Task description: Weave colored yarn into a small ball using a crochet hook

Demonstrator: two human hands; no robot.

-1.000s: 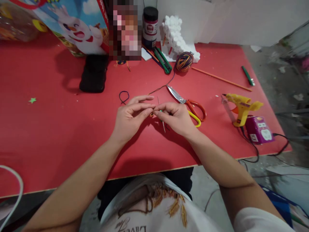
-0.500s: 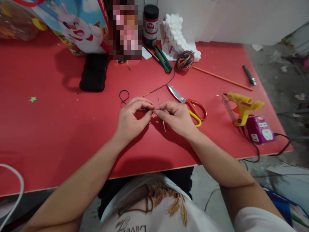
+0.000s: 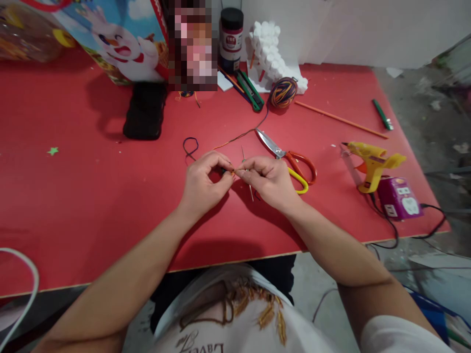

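My left hand (image 3: 208, 179) is closed in a pinch on a small bit of multicoloured yarn (image 3: 233, 172), largely covered by the fingers. Thumb and forefinger of my right hand (image 3: 267, 179) meet the left fingertips at the same yarn. A thin metal crochet hook (image 3: 250, 191) crosses beneath the right fingers, its ends sticking out above and below; its tip is too small to make out. From my hands a strand runs back to the yarn ball (image 3: 283, 92), and a dark loop (image 3: 190, 146) of yarn lies beyond the left hand. Scissors (image 3: 274, 143) lie just past my right hand.
On the red table (image 3: 91, 206) are a black phone (image 3: 144, 110), a green utility knife (image 3: 250, 90), an orange stick (image 3: 340, 118) and a dark-lidded jar (image 3: 231, 39). A yellow glue gun (image 3: 371, 164) stands at right by a purple power box (image 3: 400, 198) with trailing cords.
Both hands stay together at the yarn, with only a slight shift of the fingertips. The whole view has moved a little; nothing has been put down or picked up.
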